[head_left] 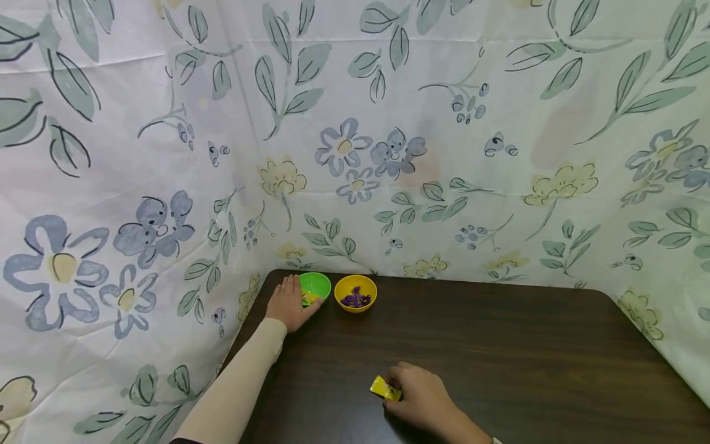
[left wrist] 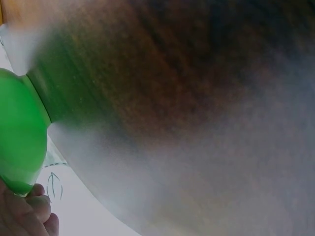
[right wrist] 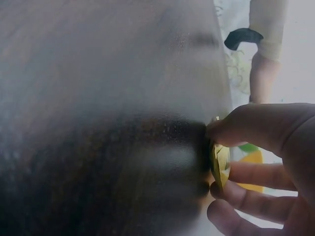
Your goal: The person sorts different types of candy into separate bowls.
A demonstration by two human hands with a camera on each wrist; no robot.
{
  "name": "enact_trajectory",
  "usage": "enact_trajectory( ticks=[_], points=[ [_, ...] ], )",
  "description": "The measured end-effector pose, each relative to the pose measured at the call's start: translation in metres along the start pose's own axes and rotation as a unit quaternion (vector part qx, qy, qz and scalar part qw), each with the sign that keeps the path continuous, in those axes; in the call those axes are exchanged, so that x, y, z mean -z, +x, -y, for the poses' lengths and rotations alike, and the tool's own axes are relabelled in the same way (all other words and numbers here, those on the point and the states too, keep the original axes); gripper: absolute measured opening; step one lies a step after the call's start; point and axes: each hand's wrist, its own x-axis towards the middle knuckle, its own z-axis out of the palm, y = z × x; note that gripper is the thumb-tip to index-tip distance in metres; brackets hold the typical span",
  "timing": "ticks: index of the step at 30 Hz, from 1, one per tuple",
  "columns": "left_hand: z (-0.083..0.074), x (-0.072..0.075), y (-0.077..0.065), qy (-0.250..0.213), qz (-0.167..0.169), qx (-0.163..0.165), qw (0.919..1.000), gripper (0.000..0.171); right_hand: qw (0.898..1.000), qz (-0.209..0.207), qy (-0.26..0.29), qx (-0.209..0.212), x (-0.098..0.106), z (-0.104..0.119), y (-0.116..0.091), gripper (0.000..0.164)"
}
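Note:
My left hand (head_left: 288, 306) rests against the front left side of a green bowl (head_left: 318, 280), its fingers lying straight along the side and its thumb stretched across the front. Yellow pieces lie inside that bowl. In the left wrist view, fingertips (left wrist: 42, 206) show beside the green bowl (left wrist: 19, 132). Close to the near edge of the head view, my right hand (head_left: 424, 394) pinches a small yellow-wrapped candy (head_left: 384, 388) over the table. The right wrist view shows the candy (right wrist: 220, 162) between thumb and fingers.
Right of the green bowl stands a yellow bowl (head_left: 355, 308) with several purple-wrapped pieces (head_left: 356, 299). Both are near the far left corner of the dark wooden table (head_left: 499, 345). A floral cloth (head_left: 444, 142) hangs behind and at both sides.

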Motion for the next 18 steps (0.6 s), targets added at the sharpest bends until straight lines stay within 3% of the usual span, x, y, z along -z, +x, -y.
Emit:
enact_trajectory(
  ticks=[7,18],
  points=[
    [0.001,-0.003,0.001,0.002,-0.006,-0.002,1.0000,0.110,0.999,-0.020,-0.018,0.022,-0.001,0.001,0.004,0.022],
    [0.002,0.000,0.000,0.004,-0.001,-0.003,1.0000,0.110,0.999,-0.004,-0.024,0.021,-0.001,0.007,0.012,0.022]
  ],
)
